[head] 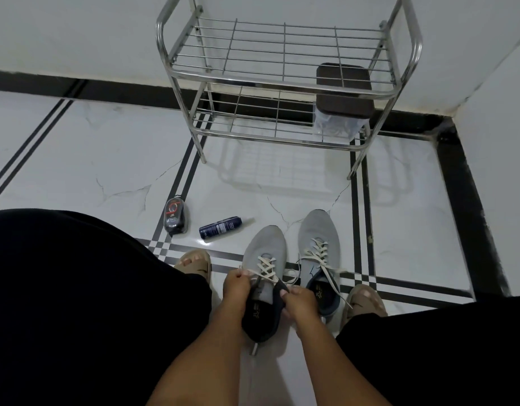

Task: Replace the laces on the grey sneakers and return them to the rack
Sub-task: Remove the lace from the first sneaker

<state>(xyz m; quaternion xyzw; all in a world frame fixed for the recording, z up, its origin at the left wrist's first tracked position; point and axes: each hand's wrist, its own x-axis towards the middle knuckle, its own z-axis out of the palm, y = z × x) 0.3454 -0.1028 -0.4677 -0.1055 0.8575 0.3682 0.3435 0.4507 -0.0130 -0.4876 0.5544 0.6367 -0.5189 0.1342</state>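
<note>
Head view looks down at a white tiled floor (112,148) with black lines, where two grey sneakers stand side by side, toes pointing to the rack. Left sneaker (264,253) is between the two hands; right sneaker (319,238) stands just beside it, w/ its cream lace (320,254) crossed through the eyelets and the loose ends lying over the side and on the floor. Left hand (238,284) has fingers curled, pinching an end of the cream lace (267,269) at the left side of the near sneaker's opening. Right hand (298,300) has fingers curled too, gripping the dark collar and the lace end at the right side of the opening. Both sneakers are on the floor, well apart from the metal rack (282,68), which stands by the wall and holds on its lower shelf a clear container w/ dark lid (343,89). Near the left sneaker lie a dark blue spray can (220,227) on its side and a shoe polish bottle (175,216). Person's feet are in beige sandals, approx. left sandal (194,263) and right sandal (365,303) at both sides of the sneakers.
</note>
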